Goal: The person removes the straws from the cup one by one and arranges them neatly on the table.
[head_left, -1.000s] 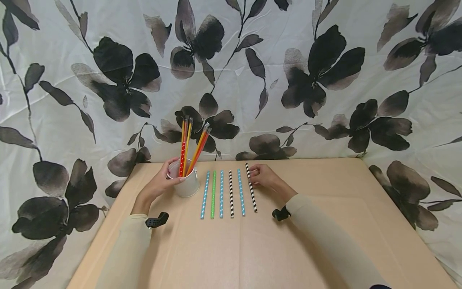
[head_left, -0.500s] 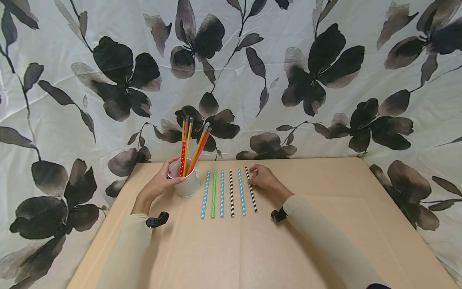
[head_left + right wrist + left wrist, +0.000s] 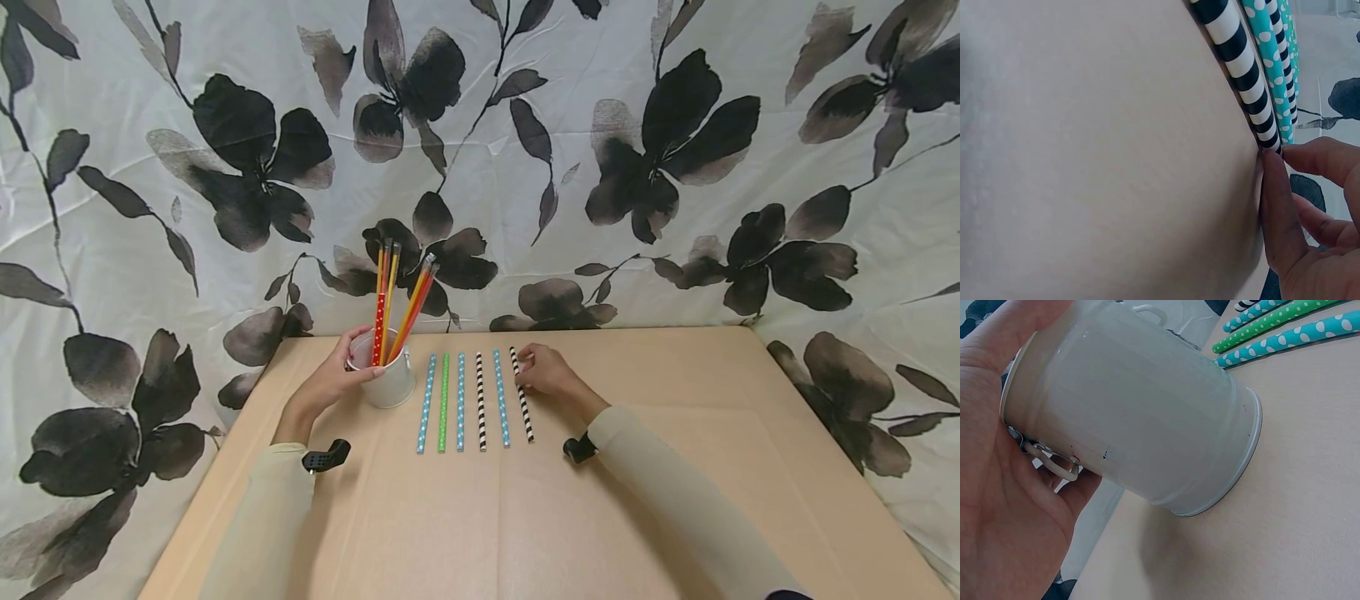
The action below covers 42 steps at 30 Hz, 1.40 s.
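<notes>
My left hand (image 3: pixel 330 379) grips the rim of a small white metal bucket (image 3: pixel 392 390), with the thumb at the near side and fingers round the far left. Red, orange and yellow pencils (image 3: pixel 386 308) stand in the bucket, leaning apart. In the left wrist view a small side handle (image 3: pixel 1054 464) shows beside the palm. My right hand (image 3: pixel 551 372) pinches the far end of a black-and-white striped paper straw (image 3: pixel 525 408) between thumb and index finger. That straw lies slightly slanted at the right end of a row; its pinched tip shows in the right wrist view (image 3: pixel 1247 75).
Left of the held straw lie a blue dotted straw (image 3: pixel 502 400), a striped straw (image 3: pixel 481 404), another blue one (image 3: pixel 461 404), a green dotted one (image 3: pixel 443 404) and a further blue one (image 3: pixel 426 404). A floral cloth (image 3: pixel 555 275) hangs behind the wooden table (image 3: pixel 675 467).
The right hand and forearm have shifted slightly left, and the far end of the pinched striped straw has come slightly nearer. The left hand and bucket stay put.
</notes>
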Each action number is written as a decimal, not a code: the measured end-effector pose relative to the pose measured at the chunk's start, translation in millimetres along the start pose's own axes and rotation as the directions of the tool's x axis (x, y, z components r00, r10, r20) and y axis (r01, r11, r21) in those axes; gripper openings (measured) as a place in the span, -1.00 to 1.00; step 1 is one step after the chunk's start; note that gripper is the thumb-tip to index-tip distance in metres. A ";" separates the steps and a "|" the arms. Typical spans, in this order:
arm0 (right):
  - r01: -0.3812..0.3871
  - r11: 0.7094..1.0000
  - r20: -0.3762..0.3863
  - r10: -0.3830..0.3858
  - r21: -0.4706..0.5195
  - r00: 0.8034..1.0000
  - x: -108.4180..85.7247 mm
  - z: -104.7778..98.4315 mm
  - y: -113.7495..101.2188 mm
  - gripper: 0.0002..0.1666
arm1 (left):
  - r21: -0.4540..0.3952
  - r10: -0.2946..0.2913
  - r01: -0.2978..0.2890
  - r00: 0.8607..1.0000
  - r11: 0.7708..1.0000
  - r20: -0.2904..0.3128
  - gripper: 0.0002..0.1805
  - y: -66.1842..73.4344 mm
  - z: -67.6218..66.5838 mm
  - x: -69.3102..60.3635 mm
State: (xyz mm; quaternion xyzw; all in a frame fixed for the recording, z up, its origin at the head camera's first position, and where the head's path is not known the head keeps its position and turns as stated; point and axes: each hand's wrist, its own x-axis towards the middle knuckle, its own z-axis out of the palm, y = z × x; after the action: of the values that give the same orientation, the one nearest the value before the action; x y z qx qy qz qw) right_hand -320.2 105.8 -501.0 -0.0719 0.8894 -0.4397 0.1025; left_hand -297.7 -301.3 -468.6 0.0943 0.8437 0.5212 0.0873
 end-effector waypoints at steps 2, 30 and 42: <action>-0.006 1.000 0.006 0.006 0.000 1.000 -0.7 0.2 -1.0 -0.46 | -0.005 0.002 -0.002 1.000 1.000 -0.001 0.01 -0.3 -0.3 0.2; 0.029 0.999 -0.018 -0.029 0.014 0.999 0.6 -4.7 -7.3 -0.46 | 0.009 0.012 -0.012 1.000 1.000 -0.009 0.00 -1.1 0.0 0.5; 0.083 0.995 -0.049 -0.080 0.048 0.996 -5.9 1.8 -38.7 -0.46 | -0.009 0.018 -0.017 1.000 1.000 0.025 0.01 2.9 -4.8 -4.1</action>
State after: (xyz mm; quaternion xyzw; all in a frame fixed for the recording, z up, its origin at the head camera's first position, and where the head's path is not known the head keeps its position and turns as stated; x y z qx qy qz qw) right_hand -312.6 82.4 -470.6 -0.0952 0.8765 -0.4673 0.0653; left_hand -294.7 -305.1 -463.6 0.1080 0.8394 0.5243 0.0939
